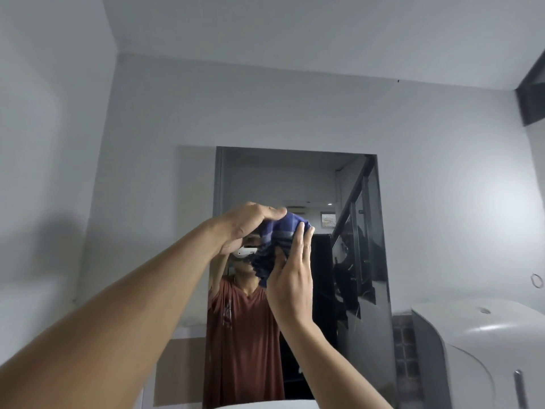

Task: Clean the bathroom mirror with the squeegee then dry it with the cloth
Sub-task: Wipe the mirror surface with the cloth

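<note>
The mirror (298, 184) hangs on the pale wall (147, 113), and both hands are raised in front of its middle with the cloth (272, 240) between them. The cloth is dark blue with lighter stripes, bunched into a loose wad that hangs a little below the fingers. The left hand (247, 225) comes in from the left of the mirror and curls over the top of the cloth, thumb and fingers pressed together on its upper fold. The right hand (290, 278) rises from below the mirror's middle, palm turned toward the glass, its fingers straight and lying against the cloth's right side; whether its thumb also pinches the fabric is hard to tell, since the cloth hides it. In the mirror, behind the hands, shows the reflection of a person in a reddish shirt (244, 343). To the right of the mirror, low down, sits 1 white dispenser (483, 349) on the wall.
</note>
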Tool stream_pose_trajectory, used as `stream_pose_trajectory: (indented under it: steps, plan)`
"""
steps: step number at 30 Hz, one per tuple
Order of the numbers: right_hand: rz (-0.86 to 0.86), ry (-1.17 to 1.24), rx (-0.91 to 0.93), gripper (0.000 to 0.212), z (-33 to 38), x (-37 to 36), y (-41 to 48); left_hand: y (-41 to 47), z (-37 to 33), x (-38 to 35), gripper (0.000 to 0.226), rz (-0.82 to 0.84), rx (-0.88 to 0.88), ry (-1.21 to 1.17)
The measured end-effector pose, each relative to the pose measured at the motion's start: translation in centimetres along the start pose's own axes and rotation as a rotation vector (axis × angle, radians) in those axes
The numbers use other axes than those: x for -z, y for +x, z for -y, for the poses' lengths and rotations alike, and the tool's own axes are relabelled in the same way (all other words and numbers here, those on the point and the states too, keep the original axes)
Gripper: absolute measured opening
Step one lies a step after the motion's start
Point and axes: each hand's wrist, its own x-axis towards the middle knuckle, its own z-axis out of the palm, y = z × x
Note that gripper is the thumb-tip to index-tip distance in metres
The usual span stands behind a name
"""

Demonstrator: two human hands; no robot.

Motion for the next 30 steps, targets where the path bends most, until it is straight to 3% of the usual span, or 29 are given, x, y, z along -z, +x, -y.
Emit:
stream_pose_trajectory:
  steps: [3, 5, 7, 11, 14, 18, 26, 30]
  plan:
    - [-0.057, -0.041, 0.047, 0.078, -1.0, -1.2, 2.6, 0.9, 1.4, 0.5, 0.034, -0.305, -0.130, 0.037]
    - [-0.058, -0.077, 0.086, 0.075, -1.0, -1.5, 4.9, 1.2, 4.6, 1.5, 0.030, -0.625, -0.276, 0.453]
    - [-0.061, -0.142, 0.151, 0.069, -0.5, -1.7, 7.5, 0.7, 8.2, 2.3, 0.033, -0.743, -0.413, 0.798]
    - [-0.001, -0.373, 0.290, 0.076, 0.9, -2.6, 11.7, -0.4, 13.5, 2.0, 0.059, -0.644, -0.571, 1.193]
    - [0.102, -0.519, 0.407, 0.078, 1.9, -3.7, 13.6, -0.3, 15.5, 0.8, 0.078, -0.505, -0.646, 1.272]
    - [0.228, -0.612, 0.487, 0.066, 2.9, -5.3, 14.6, 0.0, 17.1, -0.4, 0.078, -0.474, -0.701, 1.330]
    - [0.278, -0.767, 0.716, 0.083, 3.1, -7.3, 15.9, 0.4, 18.5, -0.1, 0.084, -0.464, -0.619, 1.410]
    - [0.308, -0.810, 0.791, 0.075, 3.8, -7.8, 17.2, 0.4, 18.6, -0.3, 0.083, -0.462, -0.608, 1.423]
